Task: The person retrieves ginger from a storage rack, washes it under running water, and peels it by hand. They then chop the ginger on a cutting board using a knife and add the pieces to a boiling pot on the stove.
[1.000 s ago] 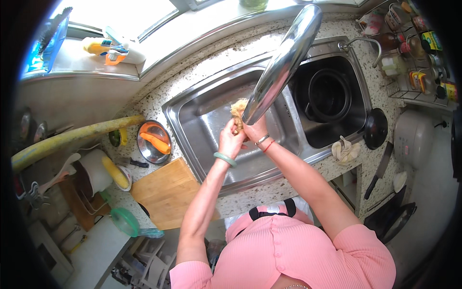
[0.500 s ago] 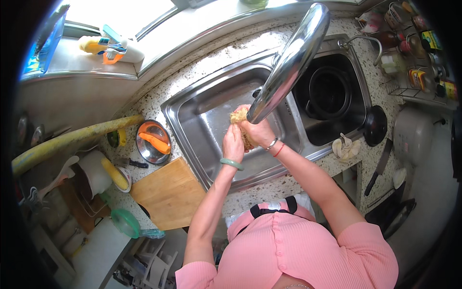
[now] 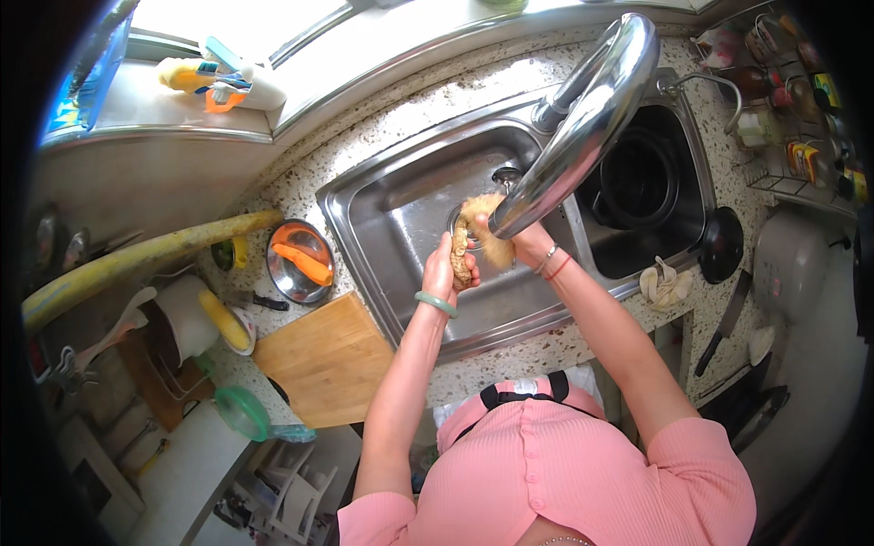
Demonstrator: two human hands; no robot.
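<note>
Over the left basin of the steel sink (image 3: 391, 196), my left hand (image 3: 440, 270) is closed around a knobbly tan-brown root (image 3: 460, 259), whose exact kind I cannot make out. Just to its right, my right hand (image 3: 530, 242) grips a yellowish fibrous scrubber (image 3: 492, 247) close beside the root. The chrome faucet (image 3: 583, 150) arches over the basin and hides part of my right hand. Below the scrubber, the basin wall and floor look wet.
A steel bowl with a peeled carrot (image 3: 305, 264) and a wooden cutting board (image 3: 326, 364) lie left of the sink. A black pot (image 3: 633, 173) stands in the right basin. Further right are a crumpled cloth (image 3: 665, 284), a black lid (image 3: 721, 244) and a knife (image 3: 724, 323).
My hands have moved slightly apart, so the root and scrubber now show separately. My right hand has shifted right and down. The whole view has shifted a little.
</note>
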